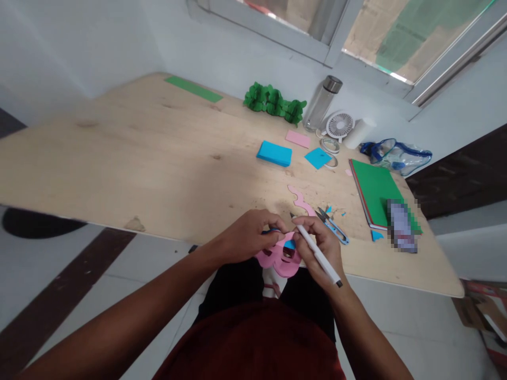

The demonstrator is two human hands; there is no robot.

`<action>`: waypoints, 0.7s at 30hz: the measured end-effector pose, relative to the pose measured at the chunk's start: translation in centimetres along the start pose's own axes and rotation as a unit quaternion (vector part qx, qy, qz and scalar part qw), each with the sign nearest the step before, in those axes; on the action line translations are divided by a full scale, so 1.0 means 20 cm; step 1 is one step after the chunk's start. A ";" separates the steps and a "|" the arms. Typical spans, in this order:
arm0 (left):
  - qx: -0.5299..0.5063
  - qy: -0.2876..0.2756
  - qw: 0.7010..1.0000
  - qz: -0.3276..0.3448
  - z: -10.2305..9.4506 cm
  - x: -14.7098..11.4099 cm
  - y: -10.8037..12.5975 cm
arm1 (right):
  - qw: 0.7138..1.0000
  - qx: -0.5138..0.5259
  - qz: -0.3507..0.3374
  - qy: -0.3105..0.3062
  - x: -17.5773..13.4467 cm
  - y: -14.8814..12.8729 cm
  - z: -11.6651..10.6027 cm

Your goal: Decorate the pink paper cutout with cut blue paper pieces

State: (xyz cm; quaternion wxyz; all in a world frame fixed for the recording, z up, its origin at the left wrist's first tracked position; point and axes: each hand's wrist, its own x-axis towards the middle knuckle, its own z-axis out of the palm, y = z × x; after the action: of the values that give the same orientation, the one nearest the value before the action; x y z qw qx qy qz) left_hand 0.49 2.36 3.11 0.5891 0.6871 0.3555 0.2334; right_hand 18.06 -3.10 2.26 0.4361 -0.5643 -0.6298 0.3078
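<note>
1. Pink paper cutout (pixel 288 268), scalloped and slotted: it's hanging at the table's near edge, over the lap, probably for a close view. A blue paper patch (pixel 290 244) is showing at its upper part.
2. Left hand (pixel 255 230): thumb and index are pinching the cutout's upper edge, other fingers curling in; likely steadying it.
3. Right hand (pixel 322 248): fingers are wrapping a white marker (pixel 319 256) slantwise, thumb side sitting at the cutout's edge. Looks like the pen is being parked in the grip so the fingertips can help with paper. Can't tell if it's capped.
4. Thread snips (pixel 335 229) are lying just beside the right hand, presumably for easy reach. A wavy pink offcut (pixel 301 202) is lying beyond the hands.
5. Right side: a green-covered book (pixel 374 187) is lying flat, a pixelated item overlapping its near corner.
6. Mid-table: a blue paper stack (pixel 274 153) and a pink paper rectangle (pixel 298 139) are sitting apart, maybe sorted by colour.
7. Far edge: a glass bottle (pixel 319 105), a small white fan (pixel 339 124) and a green paper garland (pixel 273 100) are standing near the wall, probably leaving working room.
</note>
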 end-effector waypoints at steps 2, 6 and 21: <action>-0.033 -0.005 0.999 -0.010 0.00 0.00 -0.01 | 1.000 -0.006 -0.002 0.006 0.00 0.00 0.00; -0.017 0.013 1.000 -0.005 0.00 0.00 -0.04 | 1.000 0.002 0.001 0.007 0.00 0.01 0.00; -0.043 0.144 0.989 0.012 0.01 -0.13 -0.16 | 1.000 0.005 0.015 0.008 -0.02 0.06 0.00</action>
State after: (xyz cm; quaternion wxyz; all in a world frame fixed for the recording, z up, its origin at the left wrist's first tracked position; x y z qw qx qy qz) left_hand -1.66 0.50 0.24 0.5579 0.6250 0.4176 0.3518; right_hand 18.50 -3.24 1.19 0.4396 -0.5738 -0.6161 0.3129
